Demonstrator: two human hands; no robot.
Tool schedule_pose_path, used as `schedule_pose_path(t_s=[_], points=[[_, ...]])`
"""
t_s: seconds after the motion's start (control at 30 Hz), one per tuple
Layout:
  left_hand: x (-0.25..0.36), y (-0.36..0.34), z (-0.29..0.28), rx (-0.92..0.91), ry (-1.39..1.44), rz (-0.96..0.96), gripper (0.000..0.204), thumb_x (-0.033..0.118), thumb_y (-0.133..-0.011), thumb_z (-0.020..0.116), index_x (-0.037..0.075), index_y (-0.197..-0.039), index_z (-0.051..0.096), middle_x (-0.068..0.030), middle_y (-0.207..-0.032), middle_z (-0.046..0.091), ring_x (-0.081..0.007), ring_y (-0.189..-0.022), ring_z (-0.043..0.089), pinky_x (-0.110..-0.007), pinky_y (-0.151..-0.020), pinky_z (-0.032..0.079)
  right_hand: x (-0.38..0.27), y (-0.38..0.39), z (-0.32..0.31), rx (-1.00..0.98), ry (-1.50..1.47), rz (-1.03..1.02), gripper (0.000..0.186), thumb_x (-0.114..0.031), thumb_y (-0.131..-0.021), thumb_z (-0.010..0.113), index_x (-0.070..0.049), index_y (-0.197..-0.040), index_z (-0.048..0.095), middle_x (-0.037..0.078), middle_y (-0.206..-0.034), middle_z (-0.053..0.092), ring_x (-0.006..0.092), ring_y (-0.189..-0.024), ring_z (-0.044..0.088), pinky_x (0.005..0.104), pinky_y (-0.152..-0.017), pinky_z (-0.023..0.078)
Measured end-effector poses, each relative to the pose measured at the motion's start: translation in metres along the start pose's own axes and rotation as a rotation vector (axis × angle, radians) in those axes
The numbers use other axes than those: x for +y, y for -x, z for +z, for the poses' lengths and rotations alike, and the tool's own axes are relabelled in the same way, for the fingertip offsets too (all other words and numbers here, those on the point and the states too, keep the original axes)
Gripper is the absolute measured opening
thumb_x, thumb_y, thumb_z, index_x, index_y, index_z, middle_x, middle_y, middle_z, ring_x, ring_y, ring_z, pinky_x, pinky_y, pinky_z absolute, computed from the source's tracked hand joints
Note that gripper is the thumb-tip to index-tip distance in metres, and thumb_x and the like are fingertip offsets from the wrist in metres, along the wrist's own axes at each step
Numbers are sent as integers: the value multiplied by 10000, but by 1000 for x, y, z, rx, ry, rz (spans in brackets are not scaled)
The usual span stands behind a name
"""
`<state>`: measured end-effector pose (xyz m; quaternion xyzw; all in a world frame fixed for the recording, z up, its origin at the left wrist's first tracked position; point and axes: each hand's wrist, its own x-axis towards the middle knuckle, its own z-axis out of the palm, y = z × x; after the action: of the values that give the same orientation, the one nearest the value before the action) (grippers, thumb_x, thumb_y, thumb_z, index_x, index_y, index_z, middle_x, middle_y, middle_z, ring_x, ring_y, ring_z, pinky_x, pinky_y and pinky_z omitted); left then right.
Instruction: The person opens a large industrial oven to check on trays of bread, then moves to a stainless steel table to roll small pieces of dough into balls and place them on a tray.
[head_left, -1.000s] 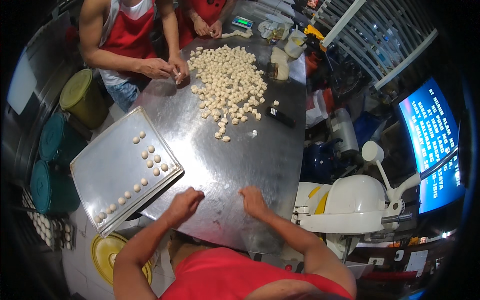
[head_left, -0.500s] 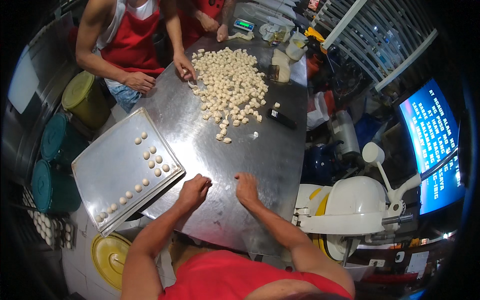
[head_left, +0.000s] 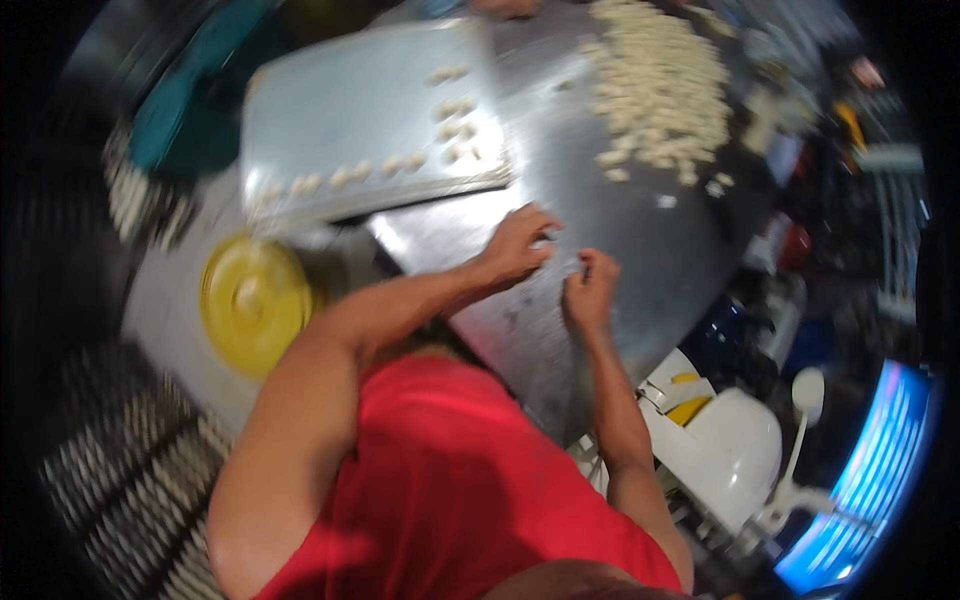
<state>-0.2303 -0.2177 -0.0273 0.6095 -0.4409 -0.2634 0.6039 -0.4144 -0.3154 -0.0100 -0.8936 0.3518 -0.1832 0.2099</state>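
Observation:
Both my hands are over the near part of the steel table (head_left: 660, 260), blurred by motion. My left hand (head_left: 518, 245) is curled near the tray's corner, its fingers bent down and a pale spot showing beneath them. Just right of it, my right hand (head_left: 592, 288) is closed, fingers tucked in. What either hand holds, if anything, cannot be made out. At upper left a metal tray (head_left: 340, 110) carries several round dough balls (head_left: 352, 175) in rows along its near and right sides. A heap of cut dough pieces (head_left: 665, 90) spreads across the far table.
A yellow lidded bucket (head_left: 255, 305) stands on the floor at left, a teal bin (head_left: 185, 120) beyond it. A white machine (head_left: 725, 450) adjoins the table's right side. Racks of pale pieces (head_left: 130, 490) fill the lower left. A lit screen (head_left: 860, 480) glows at far right.
My view has swung left and down, so the tray, heap and table appear shifted right and turned. My hands have come closer together. The co-workers have mostly left view.

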Motion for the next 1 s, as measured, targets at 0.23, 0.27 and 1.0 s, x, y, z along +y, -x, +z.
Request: schedule_pose_path(t_s=[0.23,0.27,1.0], points=[[23,46,-66,-236,-410,-23,321,46,-785,699,35,-1106,697,-162,-1055,652,-360,-1018,637,-460,-907,526,-11,6,-48,-346,-133,243,228,-97,-822,733,-35,-1040,712,107,-958,653,217,-792,616,343,-743,507],[30,49,-78,-178,-383,-31,327,44,-790,706,30,-1117,695,-166,-1058,660,-359,-1007,652,-453,-902,536,-26,-7,-44,-333,-152,235,215,-114,-842,742,-38,-1041,718,100,-953,655,202,-761,612,331,-719,506],[2,-41,-271,-153,-846,-200,323,242,-874,730,55,-1138,737,-165,-1064,709,-344,-1034,666,-442,-936,530,-212,-203,117,-458,142,-508,288,-298,-880,719,-106,-1086,778,121,-993,742,353,-977,634,503,-927,447]])
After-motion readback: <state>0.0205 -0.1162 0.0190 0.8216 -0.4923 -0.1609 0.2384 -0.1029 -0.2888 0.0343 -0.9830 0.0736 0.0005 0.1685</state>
